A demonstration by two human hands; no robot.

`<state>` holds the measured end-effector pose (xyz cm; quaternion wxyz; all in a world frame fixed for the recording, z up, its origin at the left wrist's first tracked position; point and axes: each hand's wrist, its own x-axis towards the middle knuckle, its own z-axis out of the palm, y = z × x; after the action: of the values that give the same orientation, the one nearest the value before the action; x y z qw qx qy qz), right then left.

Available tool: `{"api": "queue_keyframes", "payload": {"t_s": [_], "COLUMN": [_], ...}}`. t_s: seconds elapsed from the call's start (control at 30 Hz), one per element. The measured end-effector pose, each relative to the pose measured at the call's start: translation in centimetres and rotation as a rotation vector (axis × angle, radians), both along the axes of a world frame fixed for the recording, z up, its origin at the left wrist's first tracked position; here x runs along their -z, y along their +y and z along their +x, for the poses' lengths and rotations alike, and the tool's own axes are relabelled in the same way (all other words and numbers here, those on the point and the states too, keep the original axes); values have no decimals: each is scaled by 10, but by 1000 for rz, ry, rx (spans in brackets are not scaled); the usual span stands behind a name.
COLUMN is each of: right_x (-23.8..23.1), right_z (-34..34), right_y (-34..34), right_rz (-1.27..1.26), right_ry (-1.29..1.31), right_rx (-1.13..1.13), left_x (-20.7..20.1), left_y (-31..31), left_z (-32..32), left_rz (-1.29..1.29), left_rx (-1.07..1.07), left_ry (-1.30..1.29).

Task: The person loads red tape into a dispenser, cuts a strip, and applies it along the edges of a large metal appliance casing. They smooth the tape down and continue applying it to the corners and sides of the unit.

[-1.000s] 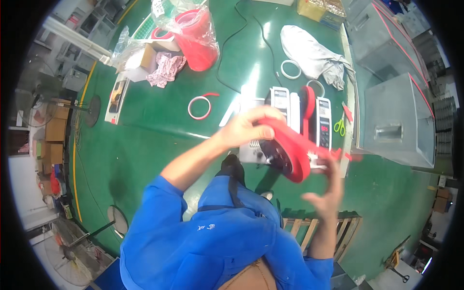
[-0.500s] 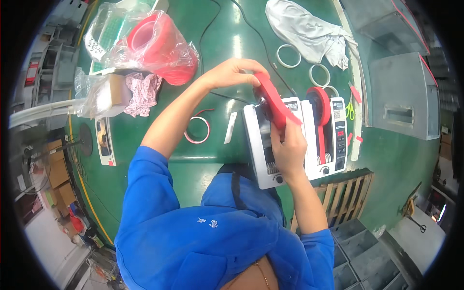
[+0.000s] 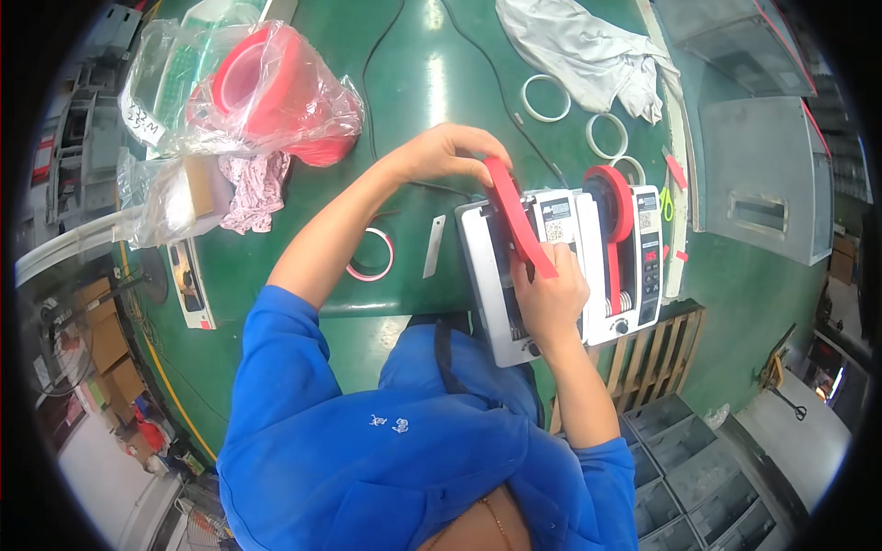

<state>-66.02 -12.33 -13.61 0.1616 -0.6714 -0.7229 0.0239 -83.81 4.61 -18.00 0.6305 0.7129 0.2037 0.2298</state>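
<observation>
A roll of red tape [image 3: 507, 204] is between my hands, over the open slot of the left white tape dispenser [image 3: 501, 332]. My left hand [image 3: 447, 158] grips the roll's far edge between thumb and fingers. My right hand [image 3: 553, 301] is closed on the tape's near end, where a free strip sticks out above the fingers. Whether the roll rests in the dispenser is hidden. Against it on the right stands a second tape dispenser [image 3: 650, 308], with a mounted red roll [image 3: 623, 213] and a strip running down to its front.
On the green table lie a metal ruler-like strip [image 3: 435, 246], a thin tape ring [image 3: 390, 255], white rings [image 3: 547, 118], a grey cloth [image 3: 583, 50] and green scissors [image 3: 668, 202]. Bagged red rolls [image 3: 312, 101] are at far left. Black cables [image 3: 491, 66] cross the back.
The red roll has moved down and slightly left into the left dispenser's slot, turning more edge-on. Both hands have lowered with it, still gripping. The view has shifted slightly.
</observation>
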Motion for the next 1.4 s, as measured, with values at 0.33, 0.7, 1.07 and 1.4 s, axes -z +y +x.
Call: {"api": "queue_keyframes", "payload": {"t_s": [0.33,0.7,1.07,1.4], "right_x": [-1,-8,3,10], "right_z": [6,16,22,16], "right_y": [-2,6,-2,-8], "right_rz": [-97,-193,-86,106], "right_ry": [-74,-31,80,131], "right_rx": [-79,-196,-171,-96], "left_x": [-1,-2,-17,-2], "left_y": [3,4,3,-16], "left_z": [3,11,14,-1], "left_rz": [31,52,151,233], "left_rx": [63,221,211,37], "left_ry": [19,103,188,43]}}
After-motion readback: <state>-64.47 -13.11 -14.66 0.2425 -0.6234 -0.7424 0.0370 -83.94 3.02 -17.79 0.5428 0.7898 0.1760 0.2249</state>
